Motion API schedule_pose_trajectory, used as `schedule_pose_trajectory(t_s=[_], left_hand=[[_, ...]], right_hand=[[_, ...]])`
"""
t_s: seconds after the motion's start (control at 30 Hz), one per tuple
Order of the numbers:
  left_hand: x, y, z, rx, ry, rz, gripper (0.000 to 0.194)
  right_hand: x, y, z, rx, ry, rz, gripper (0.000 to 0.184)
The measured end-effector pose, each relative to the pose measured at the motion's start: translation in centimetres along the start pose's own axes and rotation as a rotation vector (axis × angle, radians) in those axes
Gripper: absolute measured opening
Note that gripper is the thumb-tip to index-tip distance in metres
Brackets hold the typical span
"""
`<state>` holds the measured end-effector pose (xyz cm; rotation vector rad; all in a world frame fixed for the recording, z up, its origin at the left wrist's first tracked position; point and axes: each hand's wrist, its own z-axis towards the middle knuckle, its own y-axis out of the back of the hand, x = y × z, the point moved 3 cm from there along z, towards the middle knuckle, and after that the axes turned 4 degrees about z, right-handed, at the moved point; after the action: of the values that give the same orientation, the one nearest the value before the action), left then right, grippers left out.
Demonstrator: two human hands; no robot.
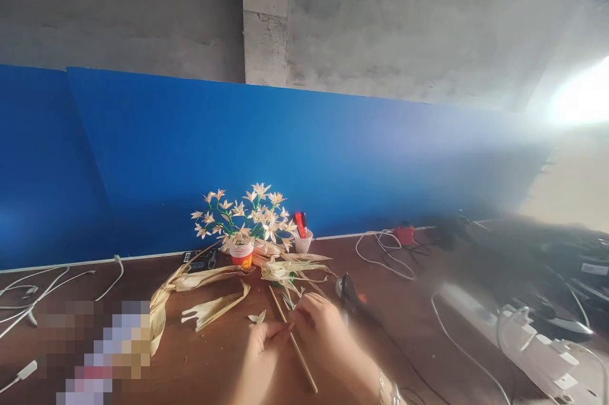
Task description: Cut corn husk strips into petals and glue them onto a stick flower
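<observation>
My left hand (264, 343) and my right hand (324, 327) meet low in the middle of the view. Their fingertips are pinched close together; whatever is between them is too small to make out. A thin wooden stick (303, 364) runs slantwise past the fingertips; I cannot tell whether they touch it. Beside my left fingers lies a small pale husk piece (257, 317). Dry corn husks (216, 308) are spread around the table (209, 370). Pale husk flowers (238, 209) on green stems stand in a stack of paper cups (242, 257) behind the hands.
A white cup (303, 242) holds red-handled items. A dark corded tool (349, 292) lies right of my right hand. Farther right are a power strip (528, 335) and cables; a white cable (47, 294) lies left. A blue partition (228, 138) borders the back.
</observation>
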<state>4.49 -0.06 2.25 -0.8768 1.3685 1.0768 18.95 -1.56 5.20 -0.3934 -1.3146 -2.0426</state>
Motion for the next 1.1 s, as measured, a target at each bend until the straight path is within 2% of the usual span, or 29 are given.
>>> schedule_pose_trajectory(t_s=[0.1, 0.17, 0.37, 0.47, 0.57, 0.67, 0.77, 0.83, 0.87, 0.9, 0.97, 1.03, 1.1], left_hand=[[0.2, -0.4, -0.2, -0.021, -0.065, 0.053, 0.040], [0.3, -0.5, -0.4, -0.080, -0.152, 0.144, 0.036], [-1.5, 0.0, -1.4, -0.235, -0.590, 0.707, 0.033], [-2.1, 0.2, -1.3, -0.228, -0.645, 0.766, 0.032], [-1.8, 0.1, -0.6, -0.173, -0.539, 0.682, 0.031], [-0.7, 0.1, 0.4, -0.097, -0.312, 0.550, 0.035], [0.7, 0.6, 1.2, -0.073, -0.086, 0.329, 0.039], [1.5, 1.1, 1.6, -0.094, 0.017, 0.137, 0.041], [1.8, 1.3, 1.7, -0.109, 0.054, 0.045, 0.043], [2.1, 1.5, 1.9, -0.122, 0.085, -0.035, 0.045], [2.7, 1.6, 2.2, -0.141, 0.132, -0.143, 0.048], [3.3, 1.5, 2.6, -0.146, 0.148, -0.203, 0.049], [3.8, 1.5, 2.9, -0.156, 0.142, -0.236, 0.049]], right_hand=[[0.0, -0.2, 0.1, -0.001, 0.016, -0.021, 0.026], [0.0, -0.2, 0.3, 0.002, 0.023, -0.032, 0.028], [0.2, 0.3, 0.5, -0.034, 0.008, -0.028, 0.031], [-0.3, 0.1, 0.4, -0.073, -0.021, -0.033, 0.033], [-1.2, -0.5, 0.2, -0.083, -0.078, -0.025, 0.036], [-2.2, -0.6, 0.0, -0.042, -0.116, -0.005, 0.038], [-4.0, 1.1, -0.3, -0.018, -0.161, -0.095, 0.029], [-6.2, 3.2, -0.7, -0.063, -0.326, -0.339, 0.024], [-7.6, 4.2, -1.1, -0.040, -0.472, -0.492, 0.027], [-8.8, 5.0, -1.5, -0.046, -0.571, -0.555, 0.030], [-10.9, 5.8, -2.2, -0.020, -0.664, -0.607, 0.041], [-12.3, 5.6, -2.7, 0.075, -0.661, -0.672, 0.051], [-13.1, 5.2, -3.0, 0.107, -0.604, -0.698, 0.052]])
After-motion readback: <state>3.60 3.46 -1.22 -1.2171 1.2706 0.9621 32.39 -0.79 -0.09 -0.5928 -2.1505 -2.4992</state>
